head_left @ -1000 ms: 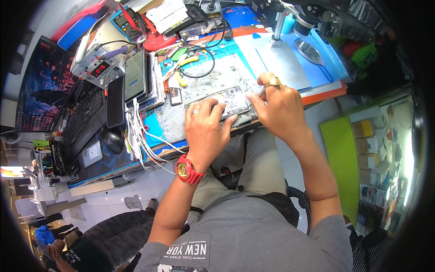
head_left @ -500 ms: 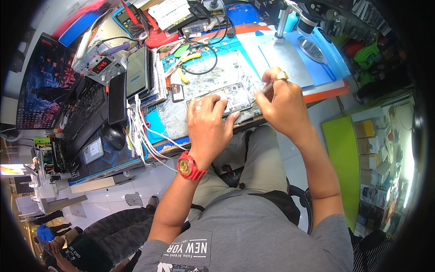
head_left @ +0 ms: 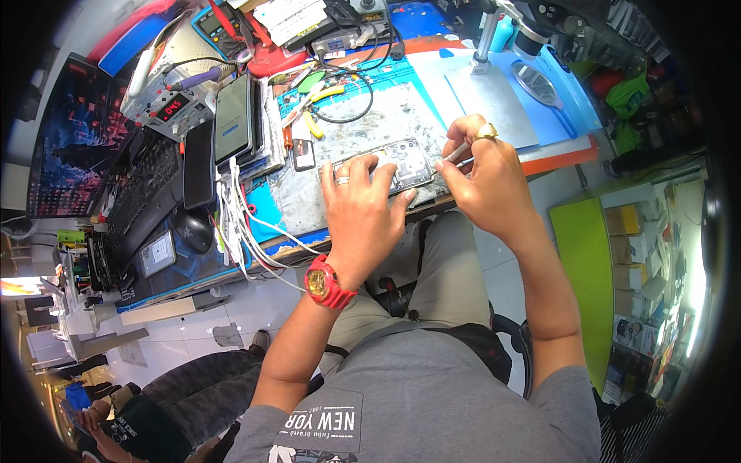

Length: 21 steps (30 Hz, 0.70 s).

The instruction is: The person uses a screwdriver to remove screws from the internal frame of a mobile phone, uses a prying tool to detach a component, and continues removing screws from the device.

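Note:
An opened smartphone [head_left: 414, 164] lies at a slant on a worn grey work mat [head_left: 390, 116], its inner parts and camera end exposed. My left hand [head_left: 359, 204] grips its left part, thumb along the near edge and fingers over the top, hiding that half. Just right of the phone's camera end, my right hand [head_left: 492, 177] pinches a slim, pale tool [head_left: 457, 153]. The fingers cover much of this tool, so its kind is unclear. Its tip seems close to the phone's right end; whether they touch cannot be made out.
Left of the mat are white cables [head_left: 237, 208], a propped phone [head_left: 234, 119] and a power supply [head_left: 166, 104]. Yellow-handled pliers [head_left: 312, 126] and a black cable [head_left: 369, 100] lie behind. At right stands a metal stand [head_left: 485, 42] near a magnifier [head_left: 538, 85]. A seated person [head_left: 147, 417] is at lower left.
My right hand has shifted slightly right, still pinching the slim tool. My left hand has moved slightly right over the phone, which looks turned a little. The view has tilted slightly.

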{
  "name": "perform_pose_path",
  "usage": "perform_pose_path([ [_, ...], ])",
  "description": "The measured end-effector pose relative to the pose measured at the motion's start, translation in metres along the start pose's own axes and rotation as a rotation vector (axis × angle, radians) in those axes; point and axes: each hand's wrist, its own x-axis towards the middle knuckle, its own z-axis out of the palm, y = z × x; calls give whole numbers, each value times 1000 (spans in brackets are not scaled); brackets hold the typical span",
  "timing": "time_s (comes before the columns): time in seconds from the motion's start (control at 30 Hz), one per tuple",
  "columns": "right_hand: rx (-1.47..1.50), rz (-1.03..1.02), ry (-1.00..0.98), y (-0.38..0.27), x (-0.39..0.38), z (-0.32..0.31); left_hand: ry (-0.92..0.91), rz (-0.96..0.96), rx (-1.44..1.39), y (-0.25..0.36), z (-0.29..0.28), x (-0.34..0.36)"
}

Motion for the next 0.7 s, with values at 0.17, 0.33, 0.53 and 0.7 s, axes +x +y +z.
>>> perform_pose_path([
  [0.17, 56, -1, 20, 1, -3, 0, -13, 27, -44, 8, 0, 6],
  [0.33, 200, -8, 79, -9, -3, -3, 14, 100, -96, 14, 5, 18],
  [0.53, 349, 4, 179, -16, 7, -2, 31, 131, -42, 2, 7, 37],
  [0.7, 291, 85, 68, -12, 1, -1, 62, 42, 105, -42, 5, 58],
])
